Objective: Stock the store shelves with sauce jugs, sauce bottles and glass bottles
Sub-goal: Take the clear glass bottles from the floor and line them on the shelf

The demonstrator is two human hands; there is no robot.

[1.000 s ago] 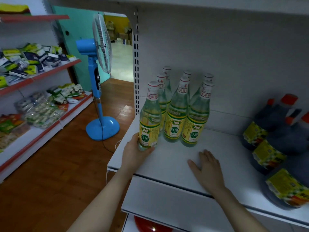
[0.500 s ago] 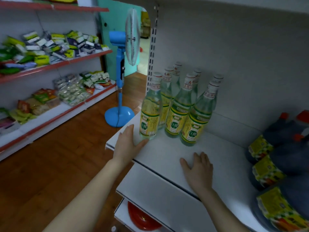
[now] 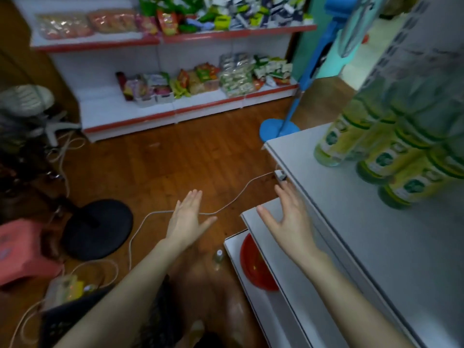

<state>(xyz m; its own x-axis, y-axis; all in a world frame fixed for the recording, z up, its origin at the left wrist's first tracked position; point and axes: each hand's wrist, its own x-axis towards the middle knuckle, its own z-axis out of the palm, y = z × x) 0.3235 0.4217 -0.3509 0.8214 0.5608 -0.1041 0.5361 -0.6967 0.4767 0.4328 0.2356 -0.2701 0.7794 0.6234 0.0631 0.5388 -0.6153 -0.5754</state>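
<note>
Bottles (image 3: 381,159) stand on the shelf (image 3: 351,222) at 2 o'clock, a spare bottle (image 3: 218,258) waits on the floor at 6 o'clock, and the left hand (image 3: 188,219) and right hand (image 3: 286,217) hover empty, fingers straight, so stocking looks unfinished.

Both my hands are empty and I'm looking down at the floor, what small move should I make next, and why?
Probably lower the left hand to what looks like a capped bottle standing on the floor near it. Both that hand and the right hand are open and hold nothing, and the shelf has bare space beside the glass bottles.
</note>
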